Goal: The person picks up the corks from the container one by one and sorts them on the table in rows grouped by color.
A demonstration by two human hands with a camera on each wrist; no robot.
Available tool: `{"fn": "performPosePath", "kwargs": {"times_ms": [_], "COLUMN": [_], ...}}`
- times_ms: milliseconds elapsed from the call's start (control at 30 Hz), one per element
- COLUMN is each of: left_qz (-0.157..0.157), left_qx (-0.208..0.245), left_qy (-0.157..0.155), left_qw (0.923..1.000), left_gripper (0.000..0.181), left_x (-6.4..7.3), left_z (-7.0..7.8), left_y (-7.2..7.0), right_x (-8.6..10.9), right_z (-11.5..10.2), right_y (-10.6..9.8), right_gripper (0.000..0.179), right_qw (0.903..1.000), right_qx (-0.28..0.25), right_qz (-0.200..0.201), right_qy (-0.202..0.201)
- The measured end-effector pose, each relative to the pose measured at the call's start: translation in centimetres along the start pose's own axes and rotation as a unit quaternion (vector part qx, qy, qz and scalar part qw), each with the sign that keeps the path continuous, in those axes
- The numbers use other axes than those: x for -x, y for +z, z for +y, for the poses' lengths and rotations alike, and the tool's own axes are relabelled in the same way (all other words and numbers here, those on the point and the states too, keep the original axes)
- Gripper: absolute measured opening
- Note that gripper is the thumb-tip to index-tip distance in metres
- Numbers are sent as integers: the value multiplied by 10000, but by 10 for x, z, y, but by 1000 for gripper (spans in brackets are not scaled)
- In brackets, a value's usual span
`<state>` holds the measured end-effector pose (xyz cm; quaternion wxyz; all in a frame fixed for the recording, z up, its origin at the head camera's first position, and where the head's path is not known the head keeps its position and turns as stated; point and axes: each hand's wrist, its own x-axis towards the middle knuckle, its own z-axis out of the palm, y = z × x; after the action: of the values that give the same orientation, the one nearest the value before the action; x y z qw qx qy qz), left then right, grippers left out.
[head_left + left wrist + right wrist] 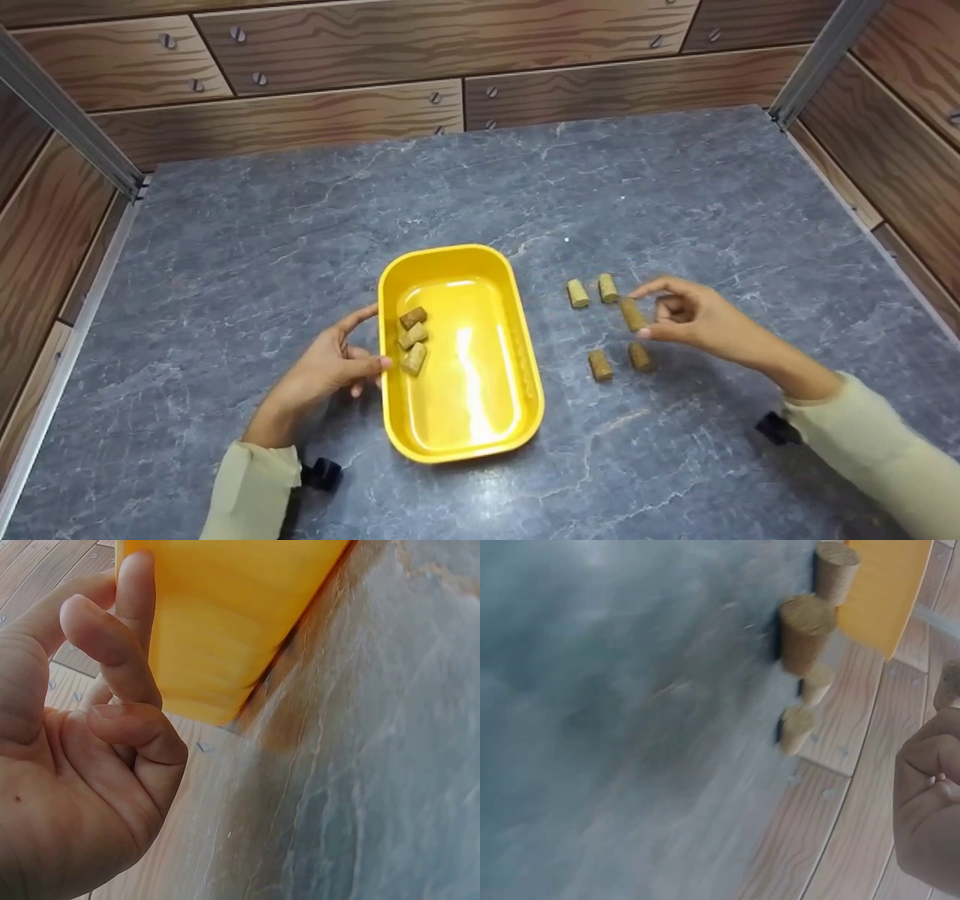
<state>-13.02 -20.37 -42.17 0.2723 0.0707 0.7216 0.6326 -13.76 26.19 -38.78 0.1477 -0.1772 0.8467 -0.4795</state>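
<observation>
My right hand (pixel 701 319) pinches a brown cork (pixel 632 314) between thumb and index finger, above the table. Around it stand or lie two pale corks (pixel 577 293) on the far side and two darker corks (pixel 600 365) nearer me; the right wrist view shows these too. A yellow tray (pixel 536 390) is left of them, with three corks (pixel 413 336) along its left inner side. My left hand (pixel 326 367) holds the tray's left side, thumb at the rim and fingers against the outer wall (pixel 217 622); the other fingers curl loosely beside it.
The table top (pixel 300 225) is dark grey with a marble pattern. Wood-patterned panels (pixel 450 45) enclose it at the back and both sides, with grey metal posts (pixel 817 67) at the rear corners.
</observation>
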Motion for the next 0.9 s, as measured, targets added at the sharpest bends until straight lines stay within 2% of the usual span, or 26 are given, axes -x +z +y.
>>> {"fn": "performPosePath", "kwargs": {"times_ms": [200,400,533,900], "left_qz": [33,8,5,76], "left_qx": [-66,-69,-66,-53], "left_qy": [10,52,41,-25], "left_qw": [10000,10000,10000,10000], "left_gripper": [85,84,82,82], "left_x": [0,0,-1,0], "left_z": [0,0,-1,-1], "left_y": [1,1,1,1], "right_x": [18,29,32,34], "right_z": [17,31,39,48], "right_y": [-12,-17,-17,-18], "right_gripper": [46,46,46,45], "right_qw": [9996,9989,9965,9864], "right_qx": [202,222,451,1261], "right_qz": [92,-4,-69,-136], "right_qy": [178,422,700,1046]}}
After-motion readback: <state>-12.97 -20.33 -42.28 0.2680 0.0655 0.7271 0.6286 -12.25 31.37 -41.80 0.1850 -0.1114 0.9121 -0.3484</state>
